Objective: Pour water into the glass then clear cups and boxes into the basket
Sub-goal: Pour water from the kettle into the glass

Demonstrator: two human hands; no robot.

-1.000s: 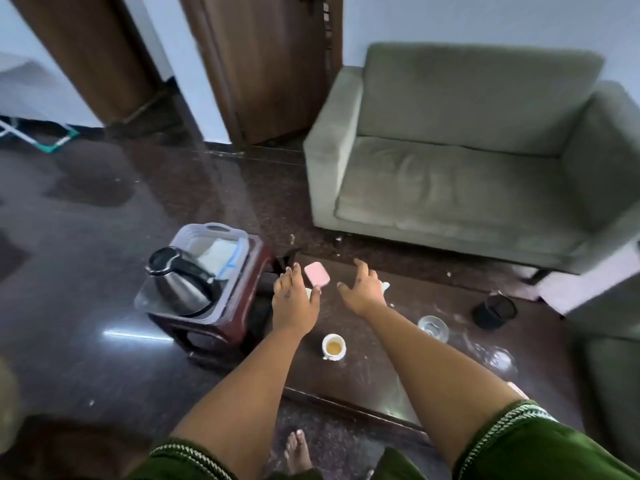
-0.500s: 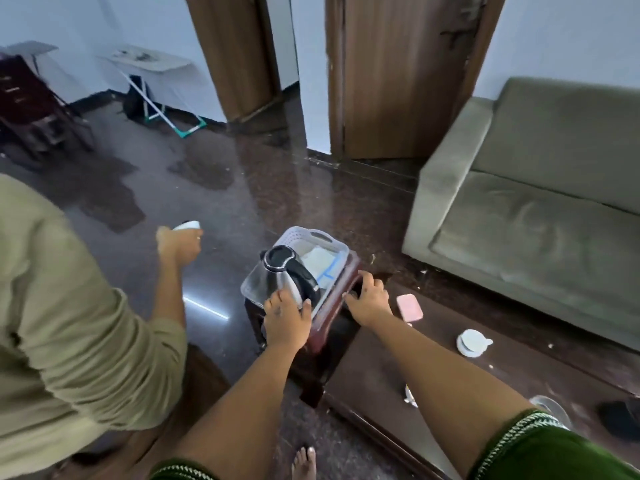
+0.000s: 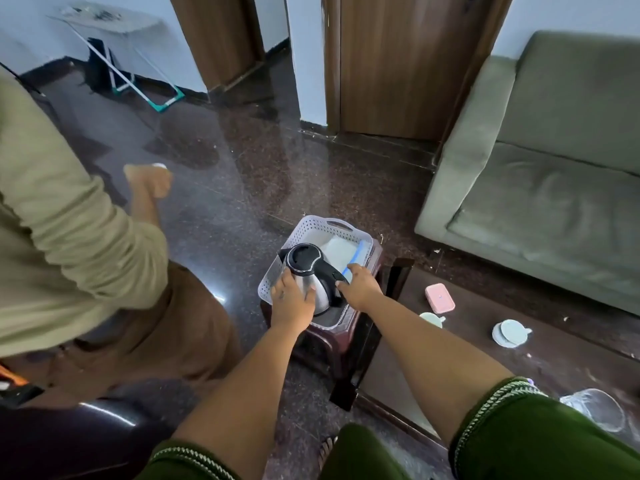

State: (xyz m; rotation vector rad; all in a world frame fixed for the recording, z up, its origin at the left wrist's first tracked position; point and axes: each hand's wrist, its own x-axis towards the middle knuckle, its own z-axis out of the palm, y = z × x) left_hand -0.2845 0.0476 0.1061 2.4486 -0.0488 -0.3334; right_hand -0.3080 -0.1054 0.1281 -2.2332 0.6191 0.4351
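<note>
A steel kettle (image 3: 309,279) with a black lid and handle is being held inside the white perforated basket (image 3: 304,226), which is sitting on a dark stool (image 3: 341,344) near the centre of the view. The left hand (image 3: 292,301) is being pressed against the kettle's steel side at its 8 o'clock, fingers fairly straight and spread, so that grip is lying open against the metal. The right hand (image 3: 360,289) is being laid on the black handle at the kettle's 3 o'clock; whether its fingers are being curled round the handle cannot be told. A white box with a blue edge (image 3: 341,252) is lying in the basket at the kettle's 1 o'clock.

On the dark counter (image 3: 561,362) at 3 o'clock of the stool, a pink box (image 3: 439,298) is lying flat. A pale cup (image 3: 432,319) is partly hidden by the right forearm, just at 6 o'clock of the pink box. Another cup (image 3: 512,332) is standing on a saucer, well apart at 4 o'clock of the pink box. A clear glass (image 3: 595,408) is standing at the counter's near end, at 5 o'clock in the view.

A second person in a beige sleeve (image 3: 69,237) is being seen at 9 o'clock, and a green sofa (image 3: 540,188) at 2 o'clock.
</note>
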